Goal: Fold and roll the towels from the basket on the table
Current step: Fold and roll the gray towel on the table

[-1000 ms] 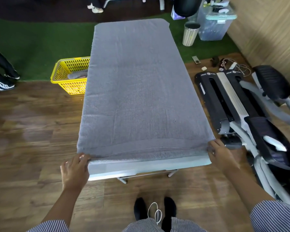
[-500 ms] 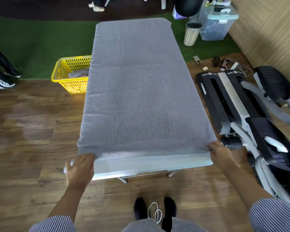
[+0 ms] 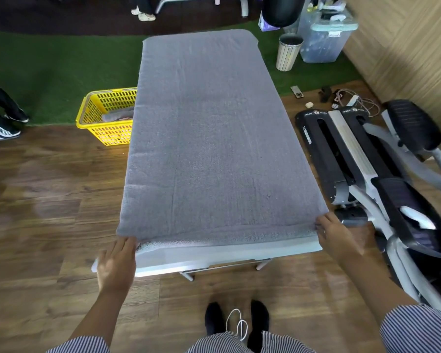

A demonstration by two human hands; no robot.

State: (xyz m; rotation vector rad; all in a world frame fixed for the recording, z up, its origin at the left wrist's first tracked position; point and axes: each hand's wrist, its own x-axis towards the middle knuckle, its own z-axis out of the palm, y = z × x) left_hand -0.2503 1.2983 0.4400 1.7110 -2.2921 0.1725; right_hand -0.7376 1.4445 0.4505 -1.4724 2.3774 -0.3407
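Far out past your left hand (image 3: 116, 263), the yellow slotted plastic basket (image 3: 105, 115) sits on the floor beside the table, with another grey towel lying in it. Your left hand lies flat with straight fingers at the near left corner of the large grey terry towel (image 3: 214, 138), fingertips touching its edge and gripping nothing. Between your hands, the towel is spread the full length of the pale padded table (image 3: 227, 253), its near hem just short of the table's front edge. Your right hand (image 3: 335, 234) is at the near right corner, fingers curled onto the hem, apparently pinching it.

The risk I see is uneven control. If you lift or pull with only the right side gripped, the left corner may stay behind and the fold could go skewed. The towel's long sides overhang the table, so a hard tug towards you could drag it askew or off.
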